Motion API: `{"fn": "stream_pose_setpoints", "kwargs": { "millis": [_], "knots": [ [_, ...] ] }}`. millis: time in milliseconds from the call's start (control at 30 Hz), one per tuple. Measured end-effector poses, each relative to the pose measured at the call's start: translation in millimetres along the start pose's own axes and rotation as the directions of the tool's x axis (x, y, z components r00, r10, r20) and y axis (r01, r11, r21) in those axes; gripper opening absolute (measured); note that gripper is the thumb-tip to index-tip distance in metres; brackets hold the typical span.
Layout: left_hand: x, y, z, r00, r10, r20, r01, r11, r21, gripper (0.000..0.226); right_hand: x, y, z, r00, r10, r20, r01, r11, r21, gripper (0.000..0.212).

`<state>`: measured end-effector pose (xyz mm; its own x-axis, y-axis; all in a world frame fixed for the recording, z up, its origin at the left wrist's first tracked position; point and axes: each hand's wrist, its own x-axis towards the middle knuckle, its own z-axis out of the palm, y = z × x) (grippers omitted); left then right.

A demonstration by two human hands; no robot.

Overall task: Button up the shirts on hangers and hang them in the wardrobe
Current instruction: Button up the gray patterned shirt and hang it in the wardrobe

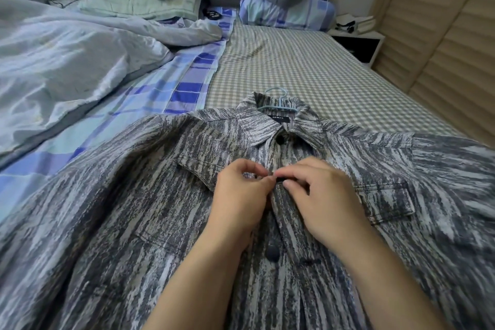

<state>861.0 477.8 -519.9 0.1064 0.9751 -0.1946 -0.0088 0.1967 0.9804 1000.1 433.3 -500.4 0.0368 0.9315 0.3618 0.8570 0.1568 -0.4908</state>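
**Buttoning: second button from the collar in hand**

Shirt (120, 209) lies face up on the bed (294, 67), front toward the camera, light blue hanger (278, 104) already inside with its hook sticking out past the collar (270, 115).

Top button (280, 139) just under the collar looks fastened. Both hands are working the next one down.

- Left hand (241, 195): thumb and forefinger pressed together, pinching the edge of the front strip beside the button.
- Right hand (321, 195): fingertips curled in, pinching the dark second button (280, 179) or the cloth right at it. Can't tell whether the button is through the hole yet; the fingers cover it.

Lower down, the third button (272, 253) sits exposed between the wrists, with what looks like an open hole (310, 262) just beside it on the other strip. I read that one as undone.

Judgement: step is buttoning, early on. One done, one in progress, at least one more below. Hanging not started.

Next move calls for:
- finishing the push-through here, left hand holding the hole edge taut
- sliding both hands down to the third button and lining the two strips up first, since the cloth bunches there
- lifting by the hanger hook once the front is closed; wardrobe (442, 35) is likely the slatted doors on the right of the bed.
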Motion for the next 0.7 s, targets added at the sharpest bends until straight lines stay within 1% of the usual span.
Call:
{"fn": "stream_pose_setpoints", "kwargs": {
  "millis": [33, 100, 167, 200, 267, 333, 400, 467, 533, 600, 633, 700],
  "knots": [
    [0.0, 0.0, -0.6, 1.0, -0.009, 0.01, 0.009, 1.0, -0.003, 0.012, 4.1, 1.8, -3.8, 0.998, -0.046, 0.043, 0.048, 0.998, -0.043, 0.028],
    [-1.5, 0.3, -0.2, 1.0, -0.013, 0.024, 0.013, 1.0, 0.001, 0.015, 19.2, 7.1, -16.6, 0.97, -0.155, 0.187, 0.178, 0.978, -0.112, 0.029],
    [-3.0, 1.4, 0.6, 0.999, -0.017, 0.04, 0.017, 1.0, -0.006, 0.019, 35.1, 14.0, -31.9, 0.892, -0.302, 0.335, 0.366, 0.919, -0.145, 0.029],
    [-3.5, 1.8, 0.6, 0.998, -0.024, 0.051, 0.025, 1.0, -0.016, 0.021, 41.2, 18.1, -37.4, 0.832, -0.394, 0.391, 0.492, 0.85, -0.19, 0.031],
    [-2.6, 2.7, -1.8, 0.997, -0.049, 0.067, 0.051, 0.999, -0.02, 0.026, 49.6, 27.1, -43.3, 0.672, -0.54, 0.507, 0.72, 0.635, -0.279, 0.038],
    [-0.3, 2.4, -5.1, 0.993, -0.082, 0.084, 0.085, 0.996, -0.029, 0.03, 56.1, 33.8, -45.4, 0.522, -0.621, 0.585, 0.848, 0.45, -0.28, 0.04],
    [1.2, 1.9, -7.1, 0.989, -0.115, 0.097, 0.12, 0.992, -0.045, 0.032, 66.9, 36.8, -43.0, 0.386, -0.697, 0.604, 0.922, 0.288, -0.257, 0.036],
    [2.3, 0.2, -8.3, 0.987, -0.131, 0.095, 0.136, 0.99, -0.045, 0.034, 77.5, 35.9, -38.6, 0.264, -0.74, 0.619, 0.961, 0.15, -0.231, 0.027],
    [2.5, -0.6, -8.6, 0.988, -0.128, 0.086, 0.132, 0.99, -0.042, 0.036, 83.3, 35.2, -35.8, 0.168, -0.744, 0.647, 0.979, 0.049, -0.197, 0.025],
    [1.7, -0.3, -9.0, 0.988, -0.127, 0.09, 0.13, 0.991, -0.037, 0.037, 86.3, 37.1, -38.3, 0.106, -0.728, 0.677, 0.987, -0.007, -0.162, 0.028],
    [1.5, -0.3, -9.1, 0.987, -0.13, 0.098, 0.133, 0.991, -0.02, 0.036, 86.9, 38.4, -40.2, 0.095, -0.721, 0.686, 0.988, -0.013, -0.151, 0.029],
    [0.3, 0.0, -8.2, 0.984, -0.133, 0.118, 0.131, 0.991, 0.024, 0.034, 87.3, 40.8, -41.5, 0.098, -0.706, 0.701, 0.991, 0.003, -0.136, 0.033]
  ]
}}
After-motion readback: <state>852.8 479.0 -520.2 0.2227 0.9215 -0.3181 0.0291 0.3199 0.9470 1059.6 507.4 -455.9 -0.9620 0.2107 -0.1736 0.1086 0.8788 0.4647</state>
